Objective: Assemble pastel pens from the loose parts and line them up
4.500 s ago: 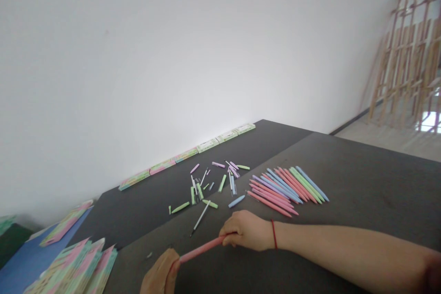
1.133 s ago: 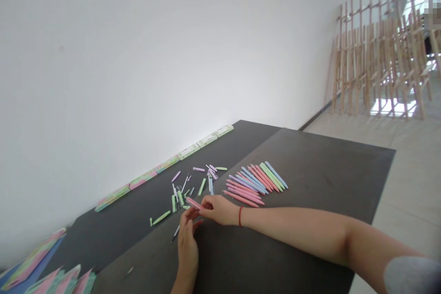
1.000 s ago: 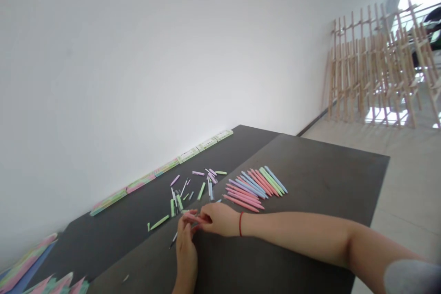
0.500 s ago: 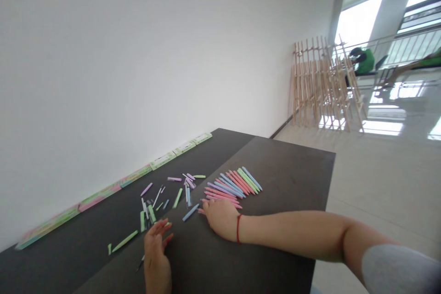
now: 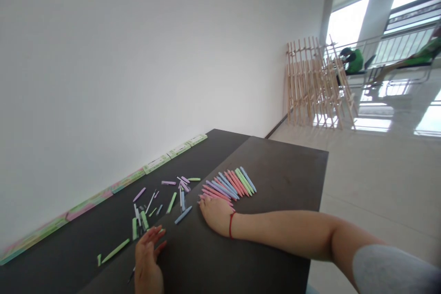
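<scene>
A slanted row of pastel pens [image 5: 225, 184], pink, purple, blue and green, lies side by side on the dark table. My right hand [image 5: 215, 213] rests palm down at the row's near end, its fingers closed over a pink pen [image 5: 220, 196] and hiding most of it. Lower left, my left hand [image 5: 149, 257] is open with its fingers apart, holding nothing. Near its fingertips are green pen parts [image 5: 144, 219] and thin white tubes [image 5: 138, 213]. A blue pen barrel [image 5: 183, 215] lies between my hands. Beside my left wrist, a thin dark-tipped piece [image 5: 131, 275] is partly hidden.
Purple pen parts [image 5: 184, 186], a long green piece [image 5: 115, 251] and a purple piece [image 5: 139, 194] are scattered left. Flat printed boxes [image 5: 156, 164] line the wall. Wooden easels [image 5: 310, 82] stand beyond the table [image 5: 292, 161]; a person in green [image 5: 354, 60] sits behind them.
My view has turned slightly to the right. The pink pen that stuck out below my right hand is now under it, against the row. My left hand stays open, much as before.
</scene>
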Tool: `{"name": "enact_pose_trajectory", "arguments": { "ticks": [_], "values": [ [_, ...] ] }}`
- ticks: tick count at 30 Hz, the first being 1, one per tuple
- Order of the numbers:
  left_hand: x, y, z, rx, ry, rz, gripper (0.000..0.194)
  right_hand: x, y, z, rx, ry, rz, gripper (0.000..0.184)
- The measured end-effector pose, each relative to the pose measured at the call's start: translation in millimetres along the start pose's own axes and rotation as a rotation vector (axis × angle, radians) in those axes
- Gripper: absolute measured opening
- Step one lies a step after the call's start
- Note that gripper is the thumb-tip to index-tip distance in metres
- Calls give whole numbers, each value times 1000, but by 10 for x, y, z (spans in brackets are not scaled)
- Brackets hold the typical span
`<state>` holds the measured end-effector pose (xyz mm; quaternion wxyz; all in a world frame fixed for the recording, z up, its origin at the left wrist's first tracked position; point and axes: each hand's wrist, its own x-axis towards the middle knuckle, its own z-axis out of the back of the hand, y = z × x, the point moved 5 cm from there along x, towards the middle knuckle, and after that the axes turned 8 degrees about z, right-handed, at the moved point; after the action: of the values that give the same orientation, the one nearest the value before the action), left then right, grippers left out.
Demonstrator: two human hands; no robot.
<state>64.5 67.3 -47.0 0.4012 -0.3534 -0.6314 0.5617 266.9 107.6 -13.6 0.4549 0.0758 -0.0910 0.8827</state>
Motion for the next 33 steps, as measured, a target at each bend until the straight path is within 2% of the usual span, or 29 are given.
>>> {"name": "enact_pose_trajectory", "arguments": {
  "ticks": [5, 8, 12, 16, 21, 27, 33],
  "values": [
    [-1, -14, 14, -24, -34, -3, 35, 6, 72, 60, 37, -27, 61, 28],
    [27, -38, 71, -56, -95, -20, 31, 57, 264, 128, 73, -53, 142, 21],
    [66, -106, 217, -85, -234, -56, 21, 213, 594, 219, 128, -120, 254, 19],
    [47, -204, 329, -69, -301, -71, 15, 418, 766, 192, 181, -158, 258, 19],
    [35, -259, 356, -73, -303, -60, 16, 551, 763, 47, 190, -100, 236, 20],
    [36, -185, 352, -62, -345, -52, 19, 494, 662, 62, 206, -93, 222, 19],
    [-74, -208, 373, 126, -373, -78, 27, 484, 527, 12, 191, -71, 157, 20]
  ]
}}
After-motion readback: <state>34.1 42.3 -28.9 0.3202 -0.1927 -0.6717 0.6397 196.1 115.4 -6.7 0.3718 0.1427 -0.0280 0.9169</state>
